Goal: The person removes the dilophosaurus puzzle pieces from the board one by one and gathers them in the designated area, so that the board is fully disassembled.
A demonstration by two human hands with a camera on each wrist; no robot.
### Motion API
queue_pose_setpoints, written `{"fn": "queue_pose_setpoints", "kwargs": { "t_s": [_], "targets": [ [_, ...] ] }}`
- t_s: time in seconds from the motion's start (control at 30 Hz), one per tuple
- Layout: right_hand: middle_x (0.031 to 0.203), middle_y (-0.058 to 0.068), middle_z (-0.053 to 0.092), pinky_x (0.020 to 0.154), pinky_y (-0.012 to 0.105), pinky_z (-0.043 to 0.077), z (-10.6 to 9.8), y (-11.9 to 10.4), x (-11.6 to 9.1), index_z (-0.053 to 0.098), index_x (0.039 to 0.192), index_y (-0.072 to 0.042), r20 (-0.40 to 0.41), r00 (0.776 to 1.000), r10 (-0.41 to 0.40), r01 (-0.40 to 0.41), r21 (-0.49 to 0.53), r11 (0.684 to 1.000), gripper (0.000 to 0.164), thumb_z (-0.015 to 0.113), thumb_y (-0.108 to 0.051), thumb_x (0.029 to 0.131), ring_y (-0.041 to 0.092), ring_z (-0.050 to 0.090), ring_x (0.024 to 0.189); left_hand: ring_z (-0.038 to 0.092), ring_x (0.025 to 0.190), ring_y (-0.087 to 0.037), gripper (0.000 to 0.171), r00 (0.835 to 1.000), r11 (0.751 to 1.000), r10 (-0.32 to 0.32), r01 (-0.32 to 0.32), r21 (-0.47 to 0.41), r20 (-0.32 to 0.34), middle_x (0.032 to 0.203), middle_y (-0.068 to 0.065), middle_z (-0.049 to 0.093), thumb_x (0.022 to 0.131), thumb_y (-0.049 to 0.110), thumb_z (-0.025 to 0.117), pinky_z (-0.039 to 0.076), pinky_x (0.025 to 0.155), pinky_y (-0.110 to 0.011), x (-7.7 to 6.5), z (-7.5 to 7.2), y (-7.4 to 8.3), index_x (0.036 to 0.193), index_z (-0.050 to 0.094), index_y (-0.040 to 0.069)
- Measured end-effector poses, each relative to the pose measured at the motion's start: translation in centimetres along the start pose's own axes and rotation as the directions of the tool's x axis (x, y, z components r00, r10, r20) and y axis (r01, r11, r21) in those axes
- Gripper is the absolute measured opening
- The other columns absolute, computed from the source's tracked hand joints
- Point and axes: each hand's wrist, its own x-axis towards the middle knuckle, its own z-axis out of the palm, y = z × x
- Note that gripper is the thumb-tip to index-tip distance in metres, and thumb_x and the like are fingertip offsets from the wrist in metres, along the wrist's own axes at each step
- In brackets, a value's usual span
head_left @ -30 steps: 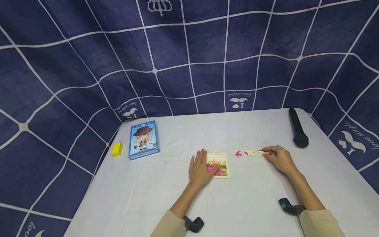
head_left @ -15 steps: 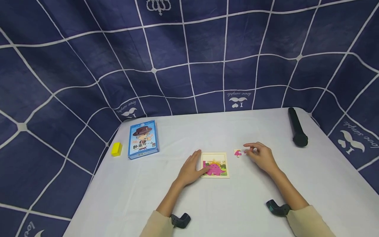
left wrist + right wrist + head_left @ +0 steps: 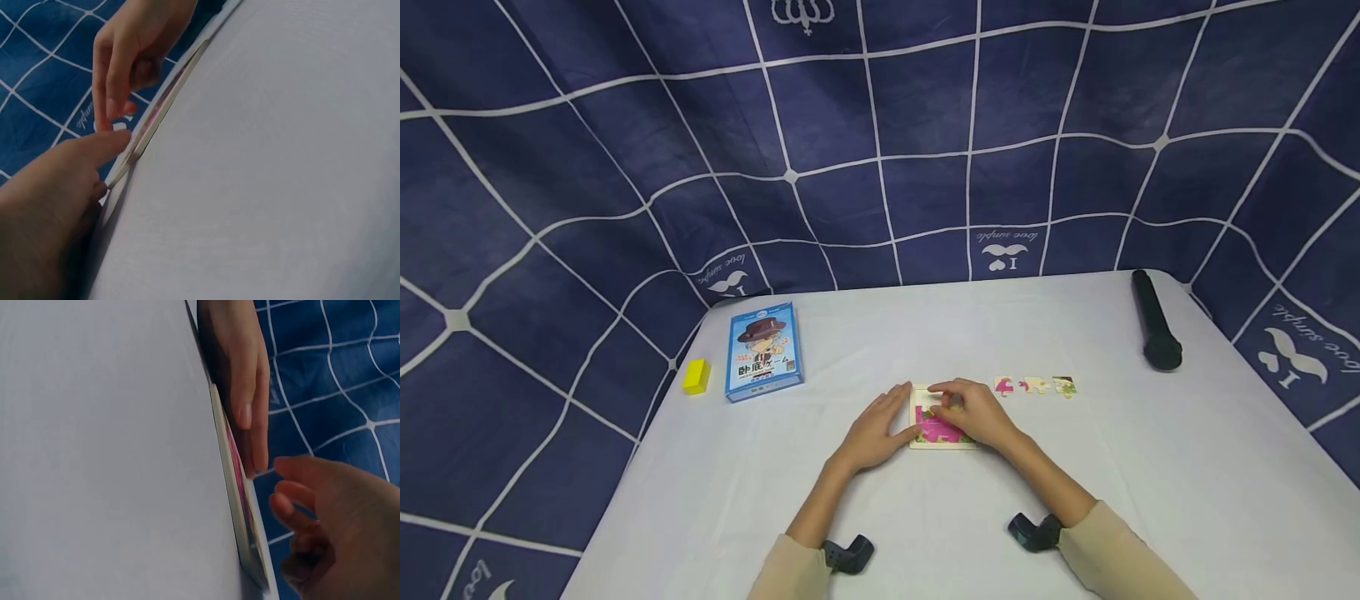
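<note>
In the head view, a small square puzzle board (image 3: 943, 445) with a pink dinosaur picture lies on the white table. My left hand (image 3: 871, 433) lies along the board's left side, fingers extended, its thumb reaching over the lower left edge. From the right, my right hand (image 3: 976, 412) hovers over the upper part of the picture, hiding much of it. Thumb and index finger stand apart, and no piece shows between them; the other fingers are bent. The board (image 3: 234, 481) appears nearly edge-on in the right wrist view, close beside both hands.
Right of the board lie three loose jigsaw pieces in a row: a pink one (image 3: 1003, 385), a pale one (image 3: 1036, 384) and a green one (image 3: 1064, 385). A blue box (image 3: 764, 352) and yellow block (image 3: 696, 377) sit left; a black microphone (image 3: 1156, 325) lies far right.
My right hand has moved left from the green piece, past the other loose pieces, to above the board. My left hand has drawn slightly left, off the picture. The loose pieces stay in place.
</note>
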Motion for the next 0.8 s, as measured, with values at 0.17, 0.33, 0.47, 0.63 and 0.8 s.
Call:
{"fn": "queue_pose_setpoints", "kwargs": {
  "t_s": [0.17,0.33,0.47,0.63,0.8],
  "targets": [
    [0.073,-0.01,0.054,0.06,0.024,0.043,0.7,0.1,-0.2,0.07,0.106,-0.008,0.047,0.999,0.004,-0.001,-0.067,0.998,0.035,0.076,-0.027,0.076,0.009,0.047,0.064,0.018,0.138,-0.014,0.073,0.999,0.996,0.043,-0.042,0.075,-0.01,0.15,-0.001,0.025,0.09,0.052,0.048,0.014,0.112,-0.031,0.0,0.3,-0.1,0.146,0.027,0.01],
    [0.081,-0.007,0.059,0.059,0.023,0.043,0.8,0.3,-0.5,0.071,0.102,-0.01,0.056,0.998,-0.016,0.022,-0.098,0.995,0.032,0.076,-0.028,0.076,0.01,0.049,0.068,0.018,0.138,-0.013,0.071,0.999,0.996,0.039,-0.038,0.085,-0.013,0.151,0.002,0.024,0.09,0.052,0.048,0.012,0.112,-0.03,-0.2,0.3,0.0,0.145,0.03,0.01],
    [0.084,-0.007,0.06,0.06,0.024,0.044,0.9,0.4,-0.6,0.072,0.099,-0.013,0.048,0.999,-0.021,0.026,-0.104,0.994,0.028,0.076,-0.028,0.076,0.01,0.05,0.069,0.018,0.138,-0.013,0.071,0.999,0.996,0.034,-0.033,0.087,-0.016,0.151,0.002,0.024,0.089,0.052,0.049,0.012,0.112,-0.029,-0.2,0.2,0.0,0.145,0.031,0.01],
    [0.086,-0.006,0.06,0.063,0.025,0.046,1.1,0.5,-0.6,0.072,0.098,-0.013,0.011,0.999,-0.037,0.037,-0.077,0.996,0.026,0.077,-0.025,0.075,0.01,0.052,0.073,0.019,0.138,-0.014,0.071,0.999,0.995,0.035,-0.033,0.097,-0.02,0.15,0.001,0.025,0.089,0.052,0.049,0.013,0.112,-0.03,-0.2,0.3,0.0,0.144,0.032,0.01],
    [0.089,-0.006,0.063,0.069,0.028,0.05,1.3,0.6,-0.6,0.071,0.098,-0.013,-0.016,0.998,-0.064,0.064,-0.037,0.997,0.026,0.078,-0.021,0.074,0.01,0.056,0.079,0.019,0.137,-0.014,0.071,0.999,0.994,0.041,-0.039,0.099,-0.019,0.15,0.001,0.026,0.089,0.052,0.049,0.013,0.112,-0.029,-0.2,0.2,0.0,0.144,0.032,0.009]
  ]
}}
